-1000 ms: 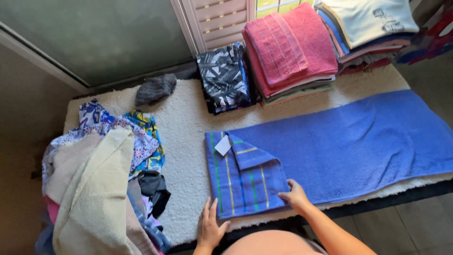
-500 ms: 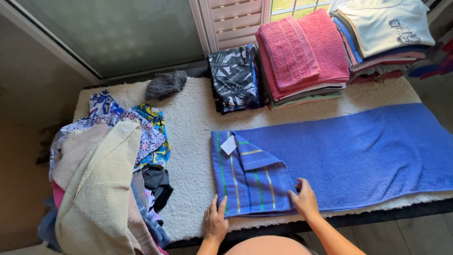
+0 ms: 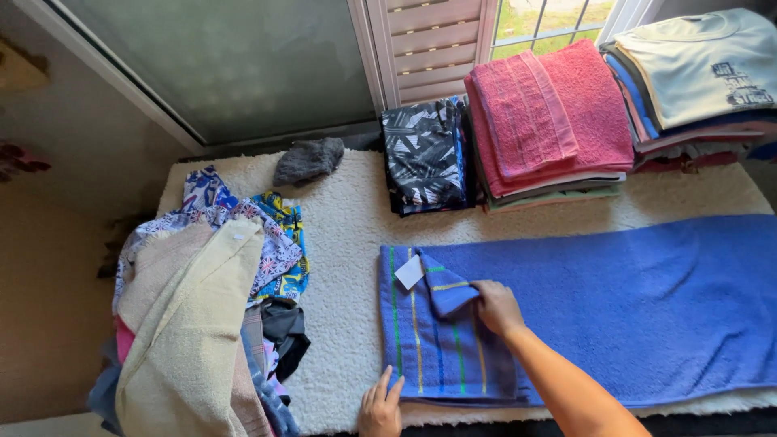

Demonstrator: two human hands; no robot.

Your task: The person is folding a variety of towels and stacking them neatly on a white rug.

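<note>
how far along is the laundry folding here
Done: a stack of folded pink towels, a folded black patterned garment and a stack of folded shirts sit by the window. In hand: the long blue striped towel lies spread flat, the right hand at its turned-over corner, the left hand at its near edge. Left: the heap of unfolded mixed clothes and a grey sock.

blue towel [image 3: 631, 307] runs off the right edge; left hand [image 3: 380, 409] seems partly cropped below.
</note>
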